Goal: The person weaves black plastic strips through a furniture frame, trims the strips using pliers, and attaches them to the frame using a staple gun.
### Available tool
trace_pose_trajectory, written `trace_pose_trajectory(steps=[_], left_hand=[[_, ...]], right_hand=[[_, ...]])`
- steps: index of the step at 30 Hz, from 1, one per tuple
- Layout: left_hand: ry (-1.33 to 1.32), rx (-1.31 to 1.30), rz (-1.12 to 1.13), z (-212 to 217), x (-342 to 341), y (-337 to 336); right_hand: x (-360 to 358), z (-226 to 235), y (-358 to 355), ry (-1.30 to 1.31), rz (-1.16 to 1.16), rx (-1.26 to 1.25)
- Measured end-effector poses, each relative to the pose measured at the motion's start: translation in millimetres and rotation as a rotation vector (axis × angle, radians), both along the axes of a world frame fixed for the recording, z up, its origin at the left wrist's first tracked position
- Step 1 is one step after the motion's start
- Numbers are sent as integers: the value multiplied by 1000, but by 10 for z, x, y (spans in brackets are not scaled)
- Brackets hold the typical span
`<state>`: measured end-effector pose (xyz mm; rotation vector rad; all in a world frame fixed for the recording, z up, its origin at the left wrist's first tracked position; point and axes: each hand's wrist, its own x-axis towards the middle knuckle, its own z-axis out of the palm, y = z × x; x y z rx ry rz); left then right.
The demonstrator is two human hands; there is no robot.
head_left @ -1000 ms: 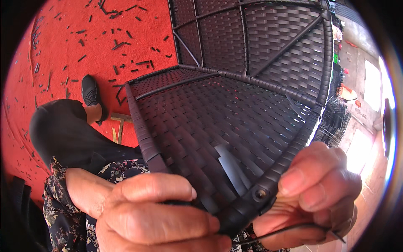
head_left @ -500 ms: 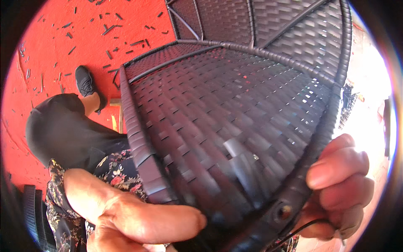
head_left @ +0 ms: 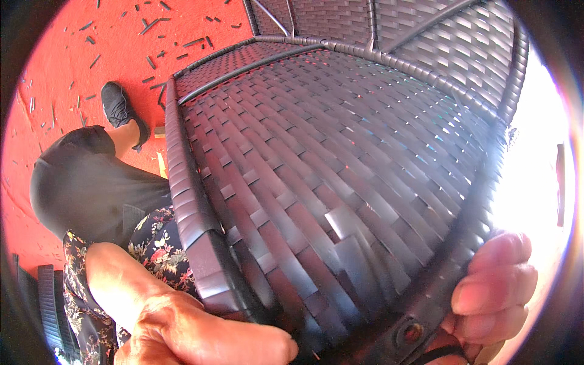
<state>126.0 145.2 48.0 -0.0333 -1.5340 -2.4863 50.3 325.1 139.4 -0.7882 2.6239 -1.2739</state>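
A dark brown woven rattan furniture piece (head_left: 328, 158), apparently a chair, fills the middle of the view, its wrapped edges bending round the weave. Along its near edge lies the thumb of my left hand (head_left: 201, 331); the other fingers are hidden beneath, and the hand grips the piece there. My right hand (head_left: 496, 289) is closed at the near right edge, fingers curled. A thin black strip (head_left: 443, 353) runs into it by the rim. Next to that hand, the frame has a round hole (head_left: 412, 331). One pale, raised strand end (head_left: 340, 222) shows in the weave.
Red floor covering (head_left: 55, 73) on the left carries many scattered dark strip offcuts. A leg in black and a dark shoe (head_left: 118, 109) are there, beside floral cloth (head_left: 161, 249). Ribbed dark pieces (head_left: 52, 304) stand at the lower left. Bright glare washes out the right side.
The woven piece has shifted slightly in view, its far edge now higher. My right hand sits lower, and less of the black strip shows. My left hand is slightly lower, still on the near edge.
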Motion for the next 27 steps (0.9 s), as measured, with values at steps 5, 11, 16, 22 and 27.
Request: trace_pose_trajectory(steps=[5,11,16,22,27], left_hand=[[23,20,-245,-11,-161,-251],[-70,2,-333,61,-310,-363],[-281,32,-51,153,-155,-158],[163,82,-82,-192,-180,-271],[37,-63,-132,31,-169,-371]], right_hand=[[-96,-73,198,-23,228,-21],[-138,-97,265,-40,306,-15],[-84,-100,170,-31,306,53],[19,-181,-144,117,143,170],[-14,-273,-211,244,278,102]])
